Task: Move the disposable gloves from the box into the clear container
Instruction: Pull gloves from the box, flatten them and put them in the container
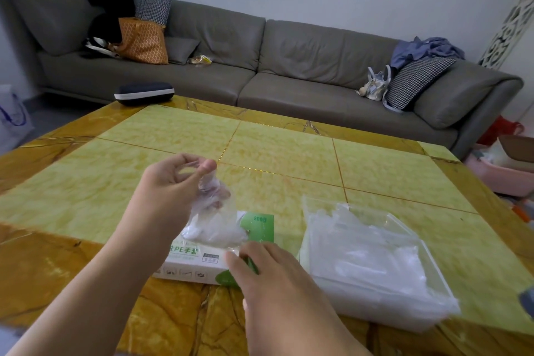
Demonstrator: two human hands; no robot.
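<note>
Head view: mid-transfer, pull step. Left hand (173, 179) is raised over the box (202, 257), thumb and fingers pinching a thin clear glove (213, 217) that trails down to the box opening, so it looks not fully free yet. Right hand (260, 266) rests on the near right end of the box; fingertips look pressed down to steady it, can't tell if they also pinch film there. Clear container (419, 243) sits just right of the box, open top, already holding a loose pile of gloves (370, 257). Next move, my read: lift until the glove clears the opening, carry it right, drop it on the pile; right hand should keep the light box from lifting with it. Film is clingy, so a second glove may drag out. Surface: glossy desk (289, 153), yellow-green tiles with amber marbled border, dark case (144, 93) at the far edge. Room: grey sofa (260, 66) behind with cushions, bags, clothes.
</note>
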